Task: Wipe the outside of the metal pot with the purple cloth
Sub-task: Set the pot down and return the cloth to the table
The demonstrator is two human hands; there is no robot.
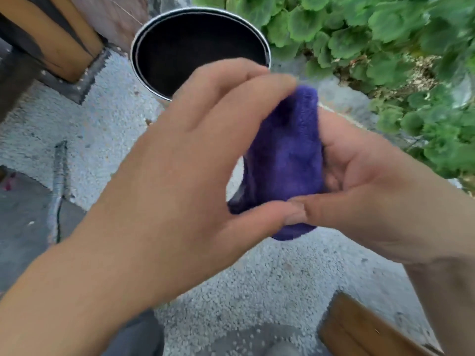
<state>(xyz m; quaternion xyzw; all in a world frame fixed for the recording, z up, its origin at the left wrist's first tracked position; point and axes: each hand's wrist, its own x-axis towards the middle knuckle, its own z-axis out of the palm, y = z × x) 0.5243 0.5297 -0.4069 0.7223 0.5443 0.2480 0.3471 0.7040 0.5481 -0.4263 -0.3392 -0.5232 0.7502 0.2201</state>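
A: Any brand, label or writing to read here?

B: I can make out no lettering; the frame is blurred, so fine print could not be read anyway.

A: Then count things for me, taking the metal pot [200, 51] as the landmark.

B: One metal pot, standing upright on the pebbled ground [246, 283], its mouth facing up and its inside dark. One purple cloth [288, 160], bunched up, held in the air in front of the pot's near rim and apart from it. Two hands.

A: How do the hands stand?

B: Both are curled round the cloth. The left hand [180, 176] comes in on the near left of the pot, its fingers arched over the cloth's top and its thumb pressing at the cloth's lower edge. The right hand [359, 181] cups the cloth from the other side, its thumb meeting the left thumb.

A: What else lies round the pot?

B: Green leafy plants [372, 42] to its right. One wooden beam [48, 39] to its left, and one wooden plank [359, 330] well nearer the viewer. A grey rod-like thing [57, 186] lies on the ground to the pot's near left; I cannot tell what it is.
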